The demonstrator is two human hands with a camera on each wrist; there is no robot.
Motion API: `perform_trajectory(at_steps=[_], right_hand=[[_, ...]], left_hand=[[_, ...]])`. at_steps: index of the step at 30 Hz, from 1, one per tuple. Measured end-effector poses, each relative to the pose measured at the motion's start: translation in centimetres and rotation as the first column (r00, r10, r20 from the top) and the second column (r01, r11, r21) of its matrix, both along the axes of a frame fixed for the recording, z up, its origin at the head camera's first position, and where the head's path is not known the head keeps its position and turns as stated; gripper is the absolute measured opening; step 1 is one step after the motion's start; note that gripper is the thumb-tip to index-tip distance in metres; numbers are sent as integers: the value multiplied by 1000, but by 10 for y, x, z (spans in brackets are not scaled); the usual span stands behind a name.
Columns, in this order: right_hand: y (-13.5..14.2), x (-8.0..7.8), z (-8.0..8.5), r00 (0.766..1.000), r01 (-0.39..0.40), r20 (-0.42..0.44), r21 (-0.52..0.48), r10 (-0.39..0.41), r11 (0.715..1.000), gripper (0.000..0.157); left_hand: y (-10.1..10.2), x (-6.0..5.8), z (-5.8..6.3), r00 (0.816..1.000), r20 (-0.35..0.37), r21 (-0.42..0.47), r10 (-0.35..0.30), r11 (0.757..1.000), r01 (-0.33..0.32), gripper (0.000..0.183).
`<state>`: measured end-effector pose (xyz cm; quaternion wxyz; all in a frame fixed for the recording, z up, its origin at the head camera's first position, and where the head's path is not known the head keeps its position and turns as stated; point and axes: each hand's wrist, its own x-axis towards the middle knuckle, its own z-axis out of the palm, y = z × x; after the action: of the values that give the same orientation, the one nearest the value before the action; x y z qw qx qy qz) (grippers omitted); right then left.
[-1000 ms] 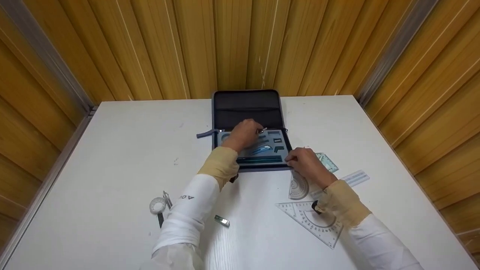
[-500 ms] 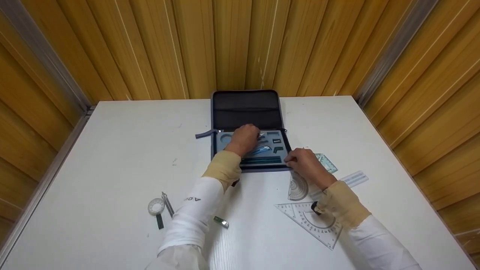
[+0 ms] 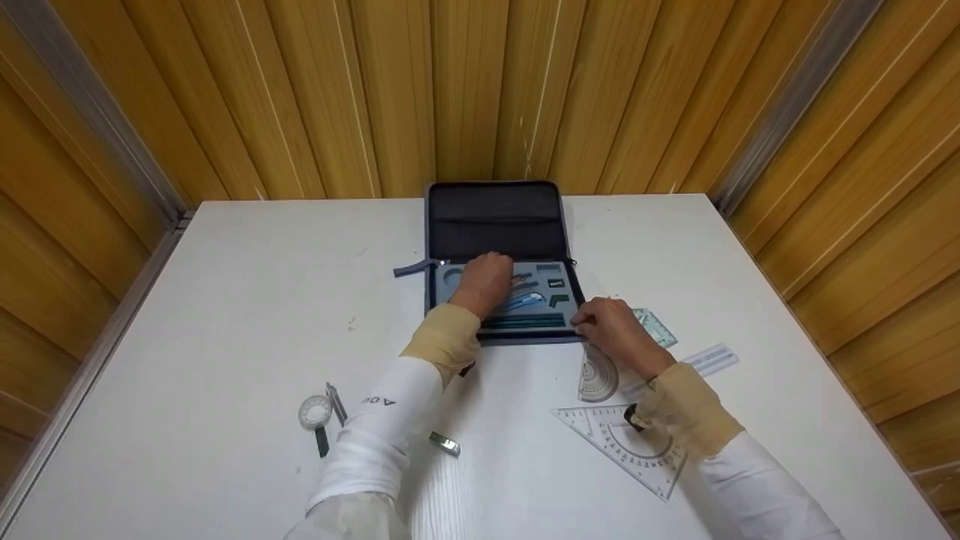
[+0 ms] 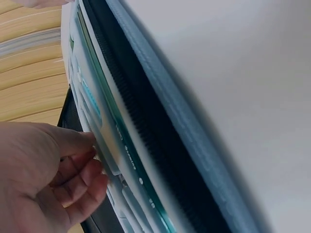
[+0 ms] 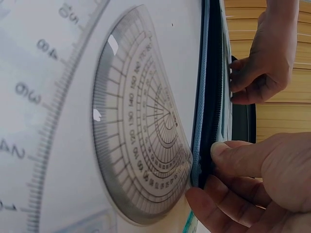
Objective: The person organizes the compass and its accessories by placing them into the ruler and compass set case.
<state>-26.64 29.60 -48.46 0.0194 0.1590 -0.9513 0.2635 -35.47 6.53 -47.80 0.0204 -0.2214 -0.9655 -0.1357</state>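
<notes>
A dark zip case [image 3: 495, 202] stands unfolded at the back of the table, its grey foam tray [image 3: 536, 310] facing up. My left hand [image 3: 486, 282] reaches over the tray with fingers bent, tips at the foam slots in the left wrist view. Metal legs, perhaps of a compass [image 3: 519, 281], show beside its knuckles; I cannot tell whether the fingers hold them. My right hand [image 3: 613, 330] grips the case's front right corner between thumb and fingers. The tray holds a blue cutter [image 3: 523, 301], a sharpener [image 3: 556, 283] and dark green pencils [image 3: 525, 321].
Clear protractor [image 3: 598, 373], set square [image 3: 630, 448], ruler [image 3: 712, 358] and a green-tinted set square [image 3: 655, 327] lie around my right arm. Left of my left arm are a tape roll [image 3: 315, 412] and a metal compass-like tool [image 3: 337, 403]. A small metal-and-green piece [image 3: 445, 443] lies between the arms.
My left hand has moved slightly down and toward me over the tray; the metal piece at its fingers now sits lower, among the slots. My right hand has stayed at the case corner.
</notes>
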Motion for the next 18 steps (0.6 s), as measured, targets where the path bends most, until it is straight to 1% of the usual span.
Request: perform_trajectory(at_steps=[4,7,9,12,13,16,18], right_hand=[[-1,-2,1,999,13,36,3,-13,1000,9],[-1,-4,1,999,10,40,-1,-10,1000,10],[-2,-5,0,999,4,36,-4,-4,1000,10],[-2,-7,0,1000,-6,28,-9,7,1000,10],[-2,-7,0,1000,-9,26,-9,10,1000,10],[-1,-9,-1,1000,-10,21,-7,10,1000,10],[-1,-10,-2,1000,-6,25,-5,6,1000,10]], left_hand=[[-7,3,6,998,52,-44,22,999,-20,20],[-15,6,13,994,112,-56,3,998,3,20],[-22,7,18,985,170,-39,-21,999,28,21],[-34,9,24,960,273,16,-58,998,56,22],[-37,9,26,953,295,31,-69,998,63,23],[-46,10,28,937,337,63,-90,995,73,26],[-51,10,29,936,338,69,-96,995,77,27]])
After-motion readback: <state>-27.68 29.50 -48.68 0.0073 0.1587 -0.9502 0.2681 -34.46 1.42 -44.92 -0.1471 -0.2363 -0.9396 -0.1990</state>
